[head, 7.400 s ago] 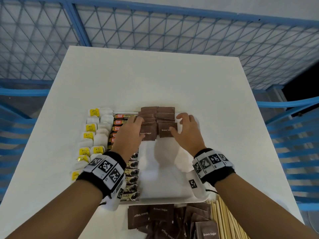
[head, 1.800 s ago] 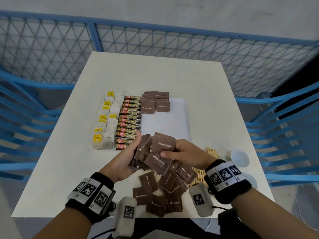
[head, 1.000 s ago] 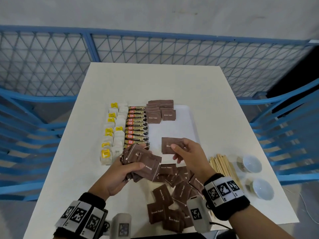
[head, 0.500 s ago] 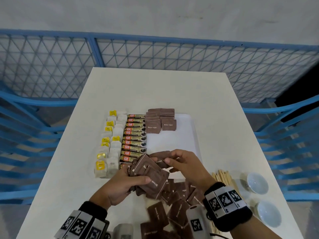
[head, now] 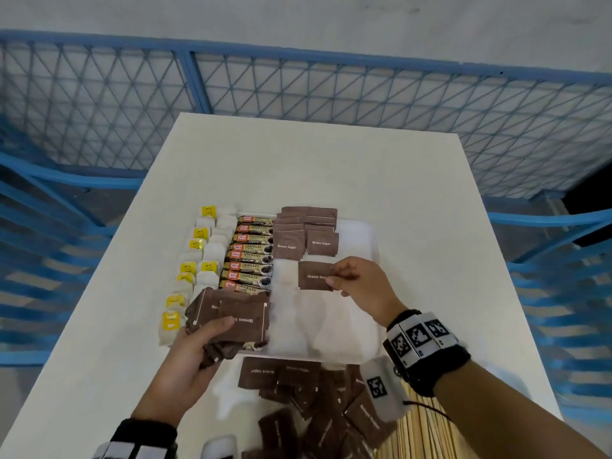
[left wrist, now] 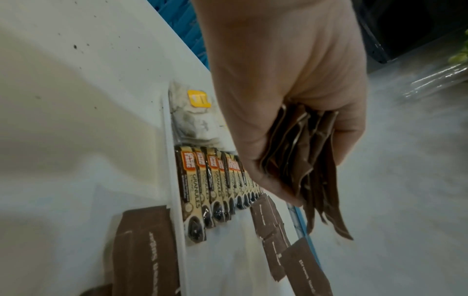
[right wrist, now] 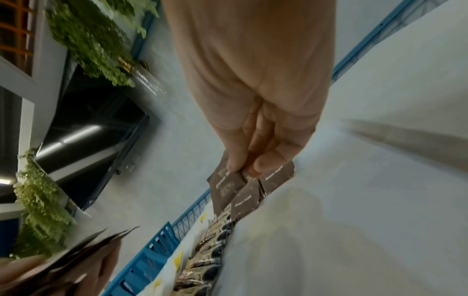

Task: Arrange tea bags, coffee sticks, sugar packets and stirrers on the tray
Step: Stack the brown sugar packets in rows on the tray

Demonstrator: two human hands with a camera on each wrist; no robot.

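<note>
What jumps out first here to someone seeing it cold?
The right hand pinches a single brown sugar packet over the white tray, just short of the packets already laid there. The left hand grips a thick wad of packets at the tray's near left corner, beside the coffee sticks.

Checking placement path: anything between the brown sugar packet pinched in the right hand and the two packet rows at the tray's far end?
Head view: only bare white tray between the pinched brown sugar packet in the right hand and the arranged brown packet rows.
</note>
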